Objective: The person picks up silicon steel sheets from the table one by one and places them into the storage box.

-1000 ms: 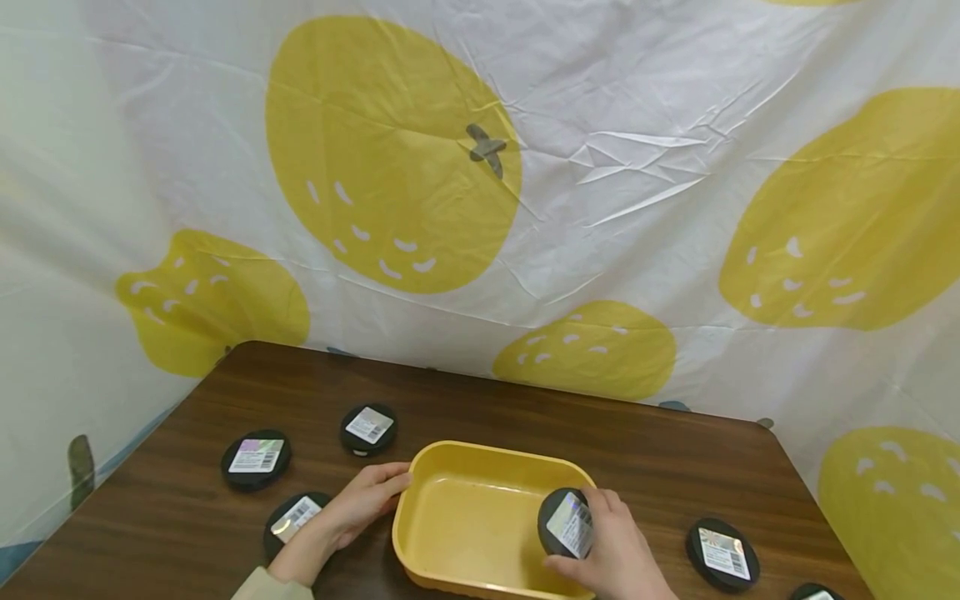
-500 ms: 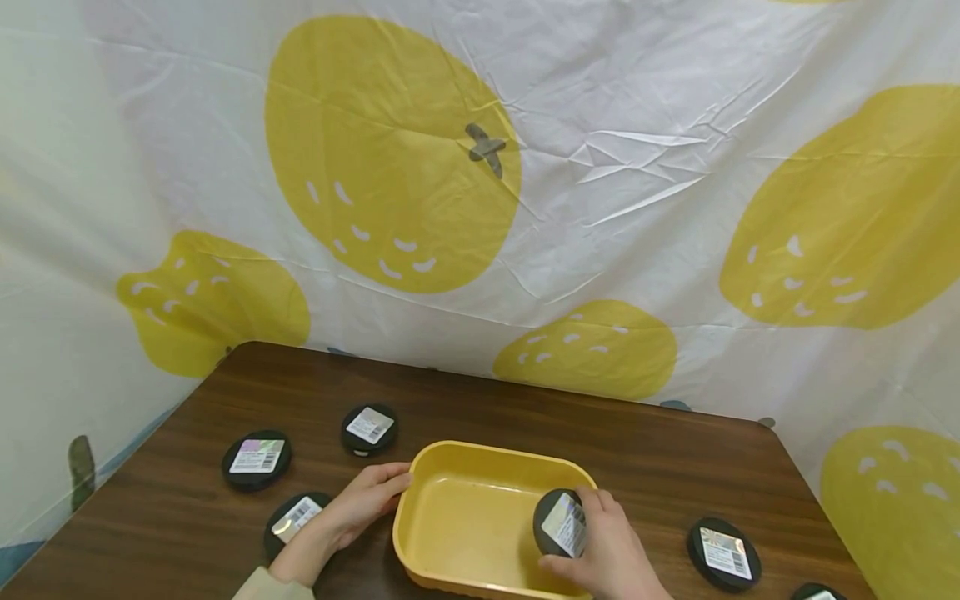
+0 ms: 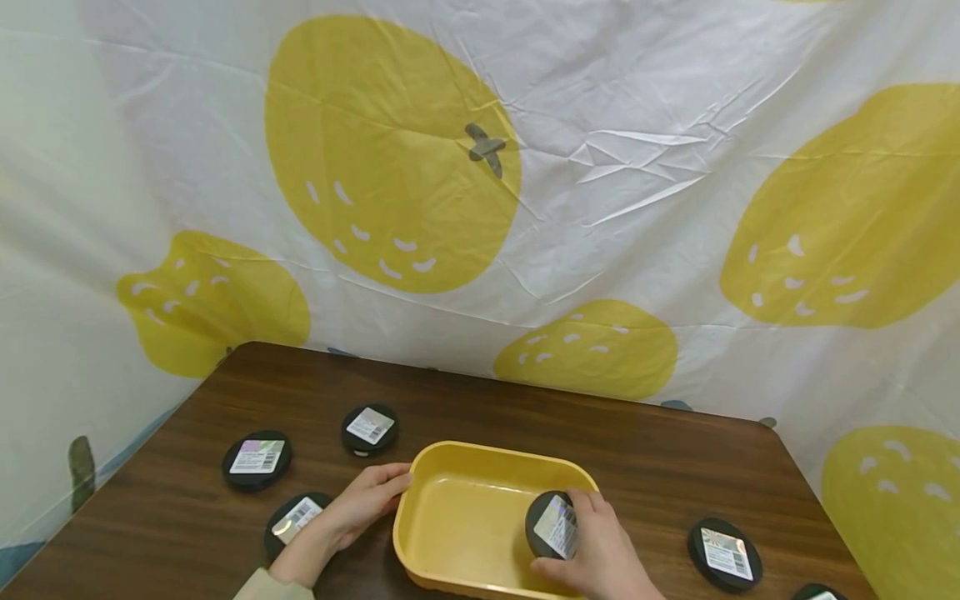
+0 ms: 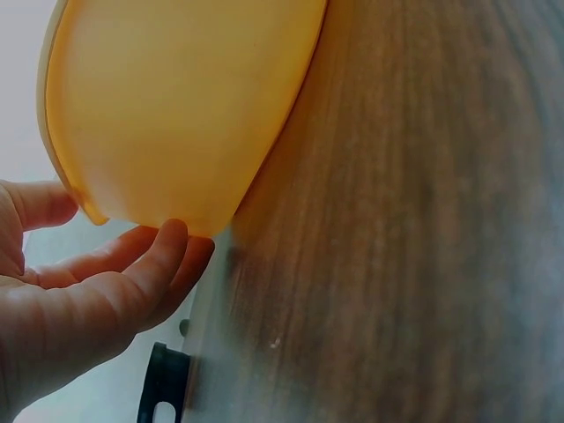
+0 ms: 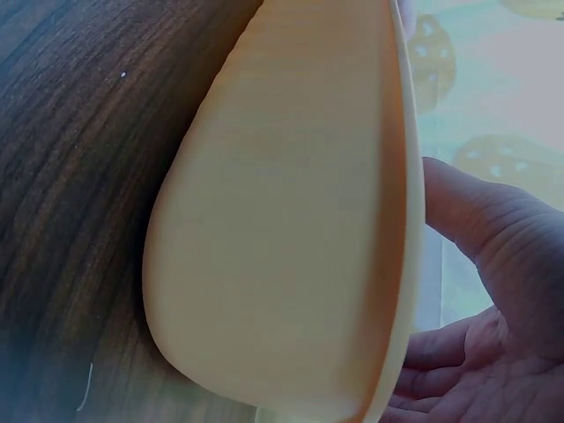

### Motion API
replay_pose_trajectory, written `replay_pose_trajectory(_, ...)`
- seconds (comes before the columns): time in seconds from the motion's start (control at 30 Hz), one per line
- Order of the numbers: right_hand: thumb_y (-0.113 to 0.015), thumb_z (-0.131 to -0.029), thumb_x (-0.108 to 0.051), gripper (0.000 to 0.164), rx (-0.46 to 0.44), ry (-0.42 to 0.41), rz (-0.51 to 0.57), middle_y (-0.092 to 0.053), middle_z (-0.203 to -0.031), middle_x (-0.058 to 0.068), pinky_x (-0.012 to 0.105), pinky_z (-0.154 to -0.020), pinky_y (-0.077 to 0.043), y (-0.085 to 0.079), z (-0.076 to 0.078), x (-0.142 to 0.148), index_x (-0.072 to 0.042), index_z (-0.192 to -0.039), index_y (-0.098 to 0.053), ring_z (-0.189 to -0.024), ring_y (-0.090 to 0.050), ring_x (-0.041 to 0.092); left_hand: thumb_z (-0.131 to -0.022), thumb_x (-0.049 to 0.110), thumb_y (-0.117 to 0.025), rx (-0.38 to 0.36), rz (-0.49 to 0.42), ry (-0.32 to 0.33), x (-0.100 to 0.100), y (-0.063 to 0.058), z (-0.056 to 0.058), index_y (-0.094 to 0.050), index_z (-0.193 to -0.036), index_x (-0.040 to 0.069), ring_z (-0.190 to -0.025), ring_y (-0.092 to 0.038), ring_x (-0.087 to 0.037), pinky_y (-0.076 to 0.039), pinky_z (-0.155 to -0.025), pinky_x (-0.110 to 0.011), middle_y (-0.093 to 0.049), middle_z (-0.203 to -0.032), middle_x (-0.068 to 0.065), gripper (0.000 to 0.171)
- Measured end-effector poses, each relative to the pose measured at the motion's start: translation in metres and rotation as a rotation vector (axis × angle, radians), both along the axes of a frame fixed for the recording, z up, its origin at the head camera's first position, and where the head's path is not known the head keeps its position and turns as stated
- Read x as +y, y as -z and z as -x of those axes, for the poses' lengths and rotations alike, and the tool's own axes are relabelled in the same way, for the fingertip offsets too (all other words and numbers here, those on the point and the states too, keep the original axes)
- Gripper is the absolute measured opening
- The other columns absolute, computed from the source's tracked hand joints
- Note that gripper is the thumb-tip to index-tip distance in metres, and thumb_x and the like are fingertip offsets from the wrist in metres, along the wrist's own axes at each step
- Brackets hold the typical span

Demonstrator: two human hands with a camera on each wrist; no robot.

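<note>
6 black discs (image 3: pixel 257 460) | 6 white labels (image 3: pixel 370 425) | 1 yellow tub (image 3: pixel 468 533) | 1 table (image 3: pixel 660 458)

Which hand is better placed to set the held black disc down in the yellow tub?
Right, I'd judge. The right hand already holds the black disc at the right end of the yellow tub; the left hand touches the opposite end, probably better placed to steady it.

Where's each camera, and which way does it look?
Head: on the person's head, looking forward and down at the yellow tub; left grip, right grip and a sleeve show.
Left wrist: on that wrist, facing the tub's outside; left grip shows.
Right wrist: on that wrist, facing the tub's outside; right grip shows.
Both wrist views share the tub and table.
</note>
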State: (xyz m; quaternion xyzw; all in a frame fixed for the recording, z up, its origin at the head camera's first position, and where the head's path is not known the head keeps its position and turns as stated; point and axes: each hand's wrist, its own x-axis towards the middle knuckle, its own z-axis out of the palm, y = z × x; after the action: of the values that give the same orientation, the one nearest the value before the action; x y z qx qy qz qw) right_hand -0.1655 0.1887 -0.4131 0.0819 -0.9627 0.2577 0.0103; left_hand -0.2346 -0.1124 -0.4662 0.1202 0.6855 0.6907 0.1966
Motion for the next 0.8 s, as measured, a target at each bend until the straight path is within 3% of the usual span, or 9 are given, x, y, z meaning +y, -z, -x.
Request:
replay_pose_trajectory(0.4, -0.090, -0.052, -0.035, 0.092, 0.050, -0.038, -0.014, -0.054, -0.113, 0.024, 0.048, -0.081, -0.049, 0.010, 0.003, -0.005, 0.010, -0.120, -0.049, -0.096, -0.055, 0.034, -0.100, 0.011, -0.039, 0.011, -0.018, 0.008, -0.001, 0.000, 0.000, -0.035, -0.130, -0.022, -0.114, -0.052, -0.028, -0.045, -0.095, -0.039, -0.048, -0.128, -0.032, 0.045)
replay_pose_trajectory(0.8, -0.090, -0.053, -0.033, 0.094, 0.013, -0.062, -0.024, -0.053, -0.112, 0.025, 0.046, -0.077, -0.049, 0.016, 0.006, -0.008, 0.012, -0.123, -0.047, -0.090, -0.056, 0.030, -0.100, 0.012, -0.040, 0.010, -0.017, 0.000, -0.001, 0.003, 0.002, -0.036, -0.131, -0.021, -0.113, -0.052, -0.026, -0.046, -0.094, -0.036, -0.050, -0.127, -0.030, 0.045)
